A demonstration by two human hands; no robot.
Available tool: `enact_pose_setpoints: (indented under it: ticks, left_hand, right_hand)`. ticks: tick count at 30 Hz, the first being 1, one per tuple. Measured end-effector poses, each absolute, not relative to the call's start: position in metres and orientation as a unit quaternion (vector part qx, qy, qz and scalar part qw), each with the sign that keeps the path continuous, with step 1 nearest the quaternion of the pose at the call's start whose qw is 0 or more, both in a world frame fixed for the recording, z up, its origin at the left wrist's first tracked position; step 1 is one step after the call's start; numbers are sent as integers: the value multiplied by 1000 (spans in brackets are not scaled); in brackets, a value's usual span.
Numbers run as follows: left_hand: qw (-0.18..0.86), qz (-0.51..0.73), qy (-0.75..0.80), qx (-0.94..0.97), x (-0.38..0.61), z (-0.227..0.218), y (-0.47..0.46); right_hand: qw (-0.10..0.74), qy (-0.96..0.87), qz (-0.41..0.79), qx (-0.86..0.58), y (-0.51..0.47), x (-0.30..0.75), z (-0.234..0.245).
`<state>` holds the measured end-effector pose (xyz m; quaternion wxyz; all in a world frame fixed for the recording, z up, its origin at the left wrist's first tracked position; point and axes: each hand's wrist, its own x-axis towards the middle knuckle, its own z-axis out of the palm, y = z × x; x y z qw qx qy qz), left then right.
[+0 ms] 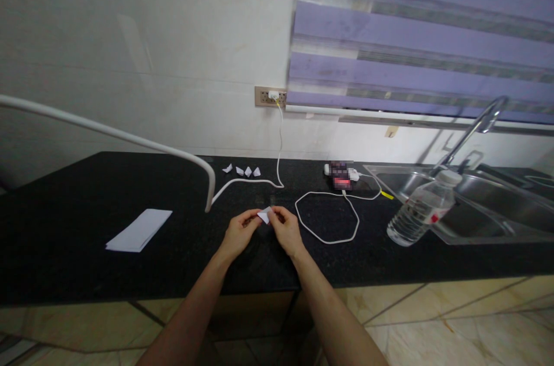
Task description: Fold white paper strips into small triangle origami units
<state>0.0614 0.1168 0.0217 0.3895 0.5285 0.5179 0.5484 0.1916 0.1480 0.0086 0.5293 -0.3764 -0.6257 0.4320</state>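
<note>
Over the black countertop point(78, 204), my left hand point(239, 231) and my right hand point(285, 228) meet at the fingertips. Both pinch a small folded piece of white paper point(264, 216) between them, with fingers curled around it. The paper is held just above the counter, near its middle. Several small folded white paper shapes point(242, 170) sit in a row by the back wall, beyond my hands.
A stack of white paper point(139, 230) lies to the left. A white cable point(328, 217) loops on the counter right of my hands, running to a wall socket point(270, 96). A plastic water bottle point(420, 208) stands beside a steel sink point(476, 204) with a faucet. A white curved tube point(130, 138) arcs in from the left.
</note>
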Motion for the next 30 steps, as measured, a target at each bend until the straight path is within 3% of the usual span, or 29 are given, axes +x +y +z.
enact_pose_setpoints:
  ticks: [8,23,30]
  left_hand:
    - [392,542,531,520,61,23,116]
    - [392,542,505,545,59,26,114]
    - [387,541,502,553,59,24,114]
  right_hand:
    - [559,-653,348,-375,144,194,16]
    - [519,-592,508,-349,148,191,9]
    - [539,-618,446,-358,147,193,13]
